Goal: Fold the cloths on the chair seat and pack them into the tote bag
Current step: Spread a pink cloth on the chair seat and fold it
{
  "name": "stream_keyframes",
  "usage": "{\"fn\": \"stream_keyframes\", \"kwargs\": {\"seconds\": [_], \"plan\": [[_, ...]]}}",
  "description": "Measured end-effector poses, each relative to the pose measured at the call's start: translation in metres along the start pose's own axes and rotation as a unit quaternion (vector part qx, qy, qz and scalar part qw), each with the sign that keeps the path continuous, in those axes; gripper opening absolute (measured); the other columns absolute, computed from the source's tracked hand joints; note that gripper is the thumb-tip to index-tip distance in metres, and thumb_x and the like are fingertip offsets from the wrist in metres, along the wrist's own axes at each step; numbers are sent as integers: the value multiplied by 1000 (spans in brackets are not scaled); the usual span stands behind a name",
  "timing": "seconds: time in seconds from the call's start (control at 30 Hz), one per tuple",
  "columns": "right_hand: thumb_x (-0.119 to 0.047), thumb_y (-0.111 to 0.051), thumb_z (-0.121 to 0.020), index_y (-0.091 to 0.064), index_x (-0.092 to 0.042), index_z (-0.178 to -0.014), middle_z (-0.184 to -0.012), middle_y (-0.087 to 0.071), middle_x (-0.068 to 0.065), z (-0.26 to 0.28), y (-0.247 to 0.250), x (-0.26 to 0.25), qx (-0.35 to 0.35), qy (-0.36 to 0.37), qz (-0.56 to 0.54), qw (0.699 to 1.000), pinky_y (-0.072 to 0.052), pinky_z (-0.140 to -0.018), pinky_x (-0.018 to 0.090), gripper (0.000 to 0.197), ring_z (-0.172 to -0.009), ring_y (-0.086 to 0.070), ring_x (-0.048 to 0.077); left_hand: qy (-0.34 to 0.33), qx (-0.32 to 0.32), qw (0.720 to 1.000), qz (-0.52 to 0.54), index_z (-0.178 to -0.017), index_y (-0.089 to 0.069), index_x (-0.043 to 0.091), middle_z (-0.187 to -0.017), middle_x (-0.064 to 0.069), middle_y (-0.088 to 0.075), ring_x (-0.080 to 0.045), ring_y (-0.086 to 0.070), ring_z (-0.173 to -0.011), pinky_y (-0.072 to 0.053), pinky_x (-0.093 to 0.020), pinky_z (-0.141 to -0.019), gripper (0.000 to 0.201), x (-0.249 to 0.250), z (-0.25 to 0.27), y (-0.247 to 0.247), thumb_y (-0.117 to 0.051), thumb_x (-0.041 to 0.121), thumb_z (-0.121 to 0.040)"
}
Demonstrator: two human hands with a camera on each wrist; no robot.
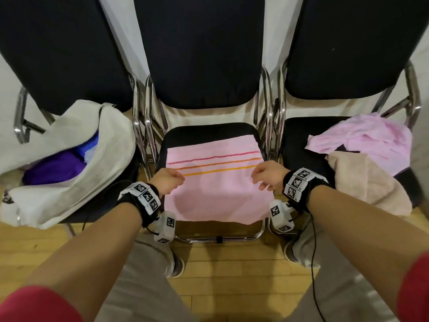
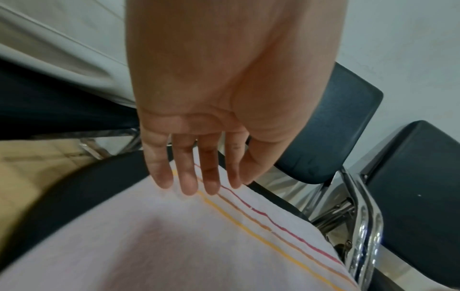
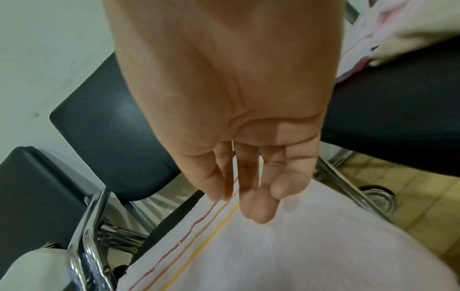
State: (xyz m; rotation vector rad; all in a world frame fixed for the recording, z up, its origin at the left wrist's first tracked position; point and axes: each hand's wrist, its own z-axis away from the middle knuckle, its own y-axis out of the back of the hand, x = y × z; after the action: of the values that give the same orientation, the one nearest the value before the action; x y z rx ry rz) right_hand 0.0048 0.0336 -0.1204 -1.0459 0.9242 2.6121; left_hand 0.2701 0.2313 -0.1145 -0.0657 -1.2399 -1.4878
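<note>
A pink cloth (image 1: 218,194) with three stripes lies spread flat on the middle chair seat (image 1: 209,131), its near edge hanging over the front. My left hand (image 1: 169,180) is at the cloth's left edge by the stripes. In the left wrist view its fingers (image 2: 189,177) are straight over the cloth (image 2: 174,236) and pinch nothing. My right hand (image 1: 267,176) is at the cloth's right edge. Its fingers (image 3: 259,206) hang loosely over the cloth (image 3: 298,246) and hold nothing. The white tote bag (image 1: 111,145) lies open on the left chair with a purple cloth (image 1: 53,168) and a blue one (image 1: 90,145) inside.
On the right chair lie a crumpled pink cloth (image 1: 371,135) and a beige towel (image 1: 362,182) that droops over the seat's front. Chrome chair frames (image 1: 144,126) stand close on both sides of the middle seat. Below is a wooden floor (image 1: 232,270), with my legs in front of the chairs.
</note>
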Motion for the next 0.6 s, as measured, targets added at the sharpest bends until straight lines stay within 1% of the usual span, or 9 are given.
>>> {"fn": "stream_keyframes", "kwargs": {"seconds": [0.07,0.1,0.17,0.27,0.3,0.37,0.47,0.53,0.6], "plan": [[-9,-64,-90,-67,-13,-101,-100,-69,10,-15,0,-7,9,14,0,1000,-49,-56,26,12,-76,-68,21,-21,18,1000,-3,-110,-72,5,-104,-5,-63,-20,-58,-95,-45,-26,-80,20,8,-16,-4,-63,9,-93],[-9,-64,-90,-66,-13,-102,-100,-69,10,-24,1,-11,18,19,0,1000,-49,-56,26,13,-76,-68,21,-31,27,999,-9,-110,-72,4,-105,-6,-64,-21,-58,-97,-44,-25,-83,20,11,-25,-6,-63,8,-92],[-8,-62,-91,-64,-14,-103,-100,-68,12,-41,2,-18,36,30,-1,999,-50,-57,26,14,-77,-66,21,-44,40,998,-34,-110,-72,7,-111,-6,-66,-23,-61,-104,-44,-25,-89,21,17,-41,-7,-64,9,-91],[-8,-61,-90,-63,-18,-103,-103,-69,14,-70,7,-27,64,55,8,996,-50,-58,27,16,-78,-65,23,-47,54,995,-64,-114,-70,15,-115,-1,-67,-21,-62,-108,-45,-25,-92,25,24,-64,-7,-62,14,-91],[-9,-61,-89,-63,-20,-102,-105,-69,12,-79,9,-30,79,67,25,994,-50,-62,27,17,-82,-66,23,-47,60,994,-76,-116,-69,17,-116,0,-67,-20,-62,-108,-45,-25,-93,26,27,-72,-8,-62,14,-91],[-11,-61,-90,-65,-20,-108,-110,-68,7,-94,12,-34,107,88,78,987,-50,-74,26,20,-94,-66,23,-49,71,991,-107,-117,-68,21,-119,1,-66,-21,-62,-110,-47,-28,-98,28,29,-87,-9,-61,17,-90],[-9,-59,-92,-65,-15,-124,-122,-65,5,-112,15,-36,120,104,165,973,-47,-90,25,33,-110,-61,23,-55,89,978,-179,-119,-66,27,-125,2,-64,-23,-59,-116,-47,-43,-101,31,26,-106,-11,-60,23,-89],[-9,-57,-92,-63,-15,-128,-130,-60,7,-123,16,-36,129,117,222,959,-46,-101,32,37,-120,-55,27,-50,110,961,-248,-123,-64,28,-127,-1,-60,-27,-53,-120,-44,-48,-102,32,26,-116,-12,-59,26,-91],[-11,-56,-92,-62,-18,-129,-133,-58,9,-131,17,-34,140,121,255,949,-47,-102,41,39,-122,-52,29,-51,123,945,-297,-128,-60,28,-131,-4,-55,-30,-47,-124,-39,-50,-104,35,24,-125,-13,-58,29,-93]]}}
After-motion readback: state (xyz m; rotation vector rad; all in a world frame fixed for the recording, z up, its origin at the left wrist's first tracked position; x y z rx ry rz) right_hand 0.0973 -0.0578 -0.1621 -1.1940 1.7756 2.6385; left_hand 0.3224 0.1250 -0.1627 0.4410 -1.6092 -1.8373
